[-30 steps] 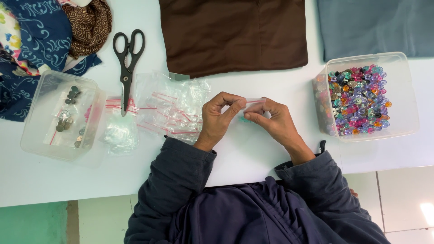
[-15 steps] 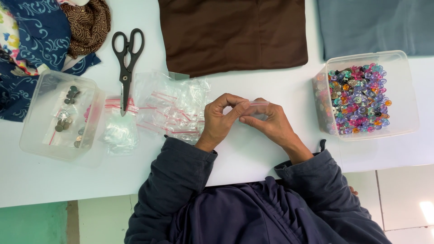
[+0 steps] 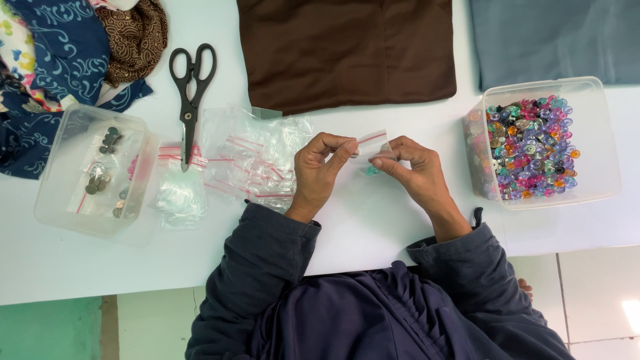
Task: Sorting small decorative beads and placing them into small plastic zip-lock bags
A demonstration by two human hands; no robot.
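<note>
I am watching a small clear zip bag [image 3: 371, 144] with a red seal strip being held up just above the white table [image 3: 80, 267], near the middle of its front edge. The left hand [image 3: 321, 172] is pinching the bag's left end between thumb and fingertips, and the right hand [image 3: 412, 168] is pinching its right end the same way, so both hands are pressed onto the strip rather than spread. A small teal bead [image 3: 371, 171] is showing just under the bag, between the two hands; I cannot tell whether it is sitting inside the bag or lying on the table beneath.

My judgement is that the sealing of a filled bag is in hand, and that the next move is calling for an even press along the whole strip, keeping the bag level.

Just left of the left hand, a loose pile of empty zip bags [image 3: 250, 157] is lying, with black scissors [image 3: 190, 93] beside it. Toward the left edge a clear tub of dark metal buttons [image 3: 93, 170] is standing. Near the right edge a clear tub of coloured beads [image 3: 530, 147] is sitting. Along the far edge, brown cloth [image 3: 347, 50], grey-blue cloth [image 3: 553, 37] and patterned fabrics [image 3: 60, 53] are lying.
</note>
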